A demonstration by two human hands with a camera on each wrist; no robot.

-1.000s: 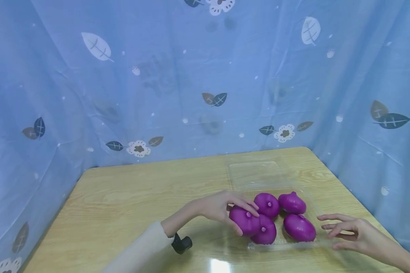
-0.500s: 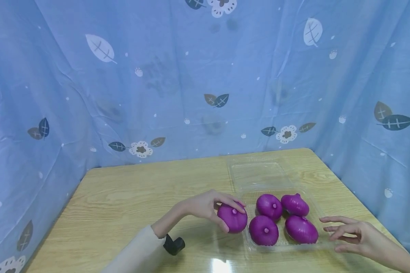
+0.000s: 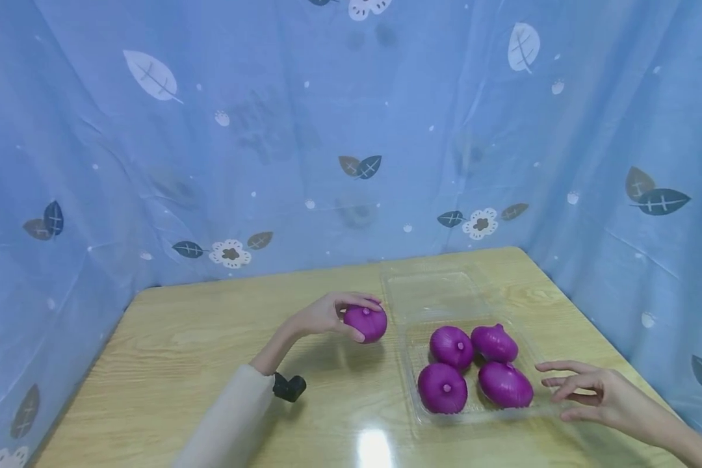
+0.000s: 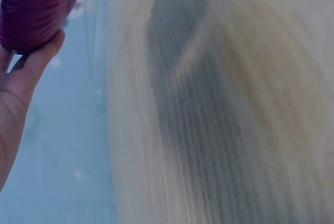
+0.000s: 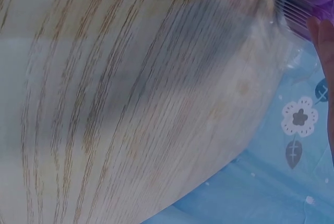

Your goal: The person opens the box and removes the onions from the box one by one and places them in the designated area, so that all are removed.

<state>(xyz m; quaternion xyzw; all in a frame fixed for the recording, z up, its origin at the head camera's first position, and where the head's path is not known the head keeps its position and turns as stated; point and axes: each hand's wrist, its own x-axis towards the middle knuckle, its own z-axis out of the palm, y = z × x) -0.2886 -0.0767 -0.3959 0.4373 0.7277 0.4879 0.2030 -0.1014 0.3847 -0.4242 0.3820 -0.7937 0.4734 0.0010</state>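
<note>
My left hand (image 3: pixel 324 314) grips a purple onion (image 3: pixel 367 324) with fingers over its top and thumb below, above the table left of a clear plastic box (image 3: pixel 408 382). In the left wrist view the held onion (image 4: pixel 39 10) fills the upper left corner. Inside the box lie several more purple onions, among them a front left onion (image 3: pixel 442 388) and a front right onion (image 3: pixel 506 385). Just off the box's right side, my right hand (image 3: pixel 599 398) has loosely bent fingers and holds nothing; its fingertips point at the box.
The box's clear lid (image 3: pixel 429 296) lies folded back behind it on the wooden table (image 3: pixel 210 351). A blue patterned curtain (image 3: pixel 304 143) hangs behind and at both sides. A black wrist device (image 3: pixel 289 387) sits at the left cuff.
The left hand has carried its onion from over the box's left side out to the left and farther back. The right hand stays about where it was.
</note>
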